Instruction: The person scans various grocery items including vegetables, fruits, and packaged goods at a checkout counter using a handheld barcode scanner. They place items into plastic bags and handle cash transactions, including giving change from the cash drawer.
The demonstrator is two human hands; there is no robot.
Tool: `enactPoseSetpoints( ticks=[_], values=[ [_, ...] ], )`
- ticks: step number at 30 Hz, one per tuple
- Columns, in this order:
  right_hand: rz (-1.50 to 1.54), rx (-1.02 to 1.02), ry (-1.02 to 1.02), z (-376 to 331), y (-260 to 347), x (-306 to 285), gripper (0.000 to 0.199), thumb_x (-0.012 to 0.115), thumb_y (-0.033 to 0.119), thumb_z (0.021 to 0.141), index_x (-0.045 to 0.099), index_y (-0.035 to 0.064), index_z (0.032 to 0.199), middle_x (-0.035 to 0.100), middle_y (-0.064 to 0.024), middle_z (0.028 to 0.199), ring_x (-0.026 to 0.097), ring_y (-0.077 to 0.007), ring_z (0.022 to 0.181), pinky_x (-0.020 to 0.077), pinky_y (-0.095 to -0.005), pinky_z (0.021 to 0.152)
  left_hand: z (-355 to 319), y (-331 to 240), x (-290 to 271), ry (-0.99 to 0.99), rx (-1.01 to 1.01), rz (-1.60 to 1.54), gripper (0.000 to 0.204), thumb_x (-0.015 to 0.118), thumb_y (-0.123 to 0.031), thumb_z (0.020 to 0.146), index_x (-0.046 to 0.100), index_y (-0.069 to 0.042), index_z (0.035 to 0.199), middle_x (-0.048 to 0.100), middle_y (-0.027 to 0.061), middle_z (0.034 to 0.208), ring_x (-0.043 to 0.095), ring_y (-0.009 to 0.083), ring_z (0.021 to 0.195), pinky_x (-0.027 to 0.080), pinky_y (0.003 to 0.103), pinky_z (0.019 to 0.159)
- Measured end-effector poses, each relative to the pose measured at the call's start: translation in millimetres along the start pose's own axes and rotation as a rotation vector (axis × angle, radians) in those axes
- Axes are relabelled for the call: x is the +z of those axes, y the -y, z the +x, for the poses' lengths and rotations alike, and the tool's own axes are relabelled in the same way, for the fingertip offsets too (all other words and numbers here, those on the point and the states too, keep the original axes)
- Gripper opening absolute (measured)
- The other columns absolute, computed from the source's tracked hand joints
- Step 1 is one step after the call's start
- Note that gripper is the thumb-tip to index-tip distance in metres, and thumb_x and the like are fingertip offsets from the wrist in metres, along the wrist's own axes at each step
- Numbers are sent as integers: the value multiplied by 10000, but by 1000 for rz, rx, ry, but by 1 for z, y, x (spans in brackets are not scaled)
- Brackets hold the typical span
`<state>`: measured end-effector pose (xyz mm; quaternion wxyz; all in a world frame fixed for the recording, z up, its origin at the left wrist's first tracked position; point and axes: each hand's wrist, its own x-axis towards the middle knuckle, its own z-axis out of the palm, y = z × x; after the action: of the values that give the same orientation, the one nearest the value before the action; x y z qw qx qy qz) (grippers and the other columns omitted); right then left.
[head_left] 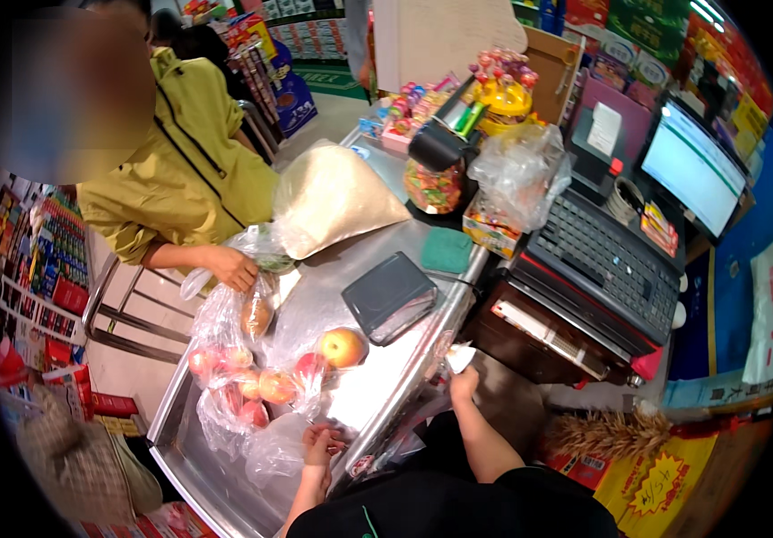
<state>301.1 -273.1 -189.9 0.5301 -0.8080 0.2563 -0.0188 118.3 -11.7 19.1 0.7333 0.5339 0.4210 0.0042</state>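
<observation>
My left hand (322, 444), fingers curled in, is at the near edge of a clear plastic bag (272, 448) and appears to pinch its film. Apples (276, 386) lie in the bag on the metal counter (225, 484), and a larger yellow-orange round fruit (342, 347) rests beside them. Past the counter's right edge, my right hand (464, 384) is closed on a small white piece (460, 358) that looks like paper. Across the counter, a person's hand (230, 267) touches another clear bag (255, 316) with a brownish item inside.
A large bag of pale grain (342, 202) sits at the far side, near a dark flat box (390, 297) and a green cloth (447, 250). To the right stand a keyboard (597, 269), a monitor (696, 168) and a candy jar (434, 186). A person in a yellow-green jacket (198, 134) stands opposite.
</observation>
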Motion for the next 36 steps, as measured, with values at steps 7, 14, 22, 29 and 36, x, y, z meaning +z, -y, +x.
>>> enactPoseSetpoints(
  ticks=[7,14,22,29,36],
  values=[
    [-443,-363,1205,-33,-57,-134,332,829,220,666,539,67,609,597,-25,611,529,-87,601,443,-297,582,-20,24,6,271,107,220,208,633,-120,871,581,-56,1062,605,41,885,566,114,793,476,255,728],
    [300,-113,1316,-117,285,-144,213,719,133,816,555,72,695,544,37,699,474,-41,641,381,-214,560,-31,-23,99,663,550,294,641,764,-186,777,436,-32,1305,514,97,1187,512,151,1061,434,312,901],
    [201,-1342,936,-131,492,-137,242,740,72,733,643,11,946,622,-95,898,594,-214,795,462,-290,711,-44,-167,82,178,850,-35,247,591,-50,897,586,-10,1141,636,55,1001,584,136,927,475,290,798],
    [197,-1624,1068,-183,575,-79,335,738,215,756,637,48,1028,627,-95,927,590,-269,899,444,-353,826,-70,-218,1,169,866,419,188,570,-54,896,606,-22,1077,639,66,1016,599,175,922,495,331,785],
    [211,-1313,1446,-239,568,-39,137,716,108,804,622,12,772,602,-5,679,531,-73,647,428,-231,594,-134,-239,-97,-547,884,812,309,639,-71,791,578,-20,1090,624,136,839,606,320,773,488,361,694]
  ],
)
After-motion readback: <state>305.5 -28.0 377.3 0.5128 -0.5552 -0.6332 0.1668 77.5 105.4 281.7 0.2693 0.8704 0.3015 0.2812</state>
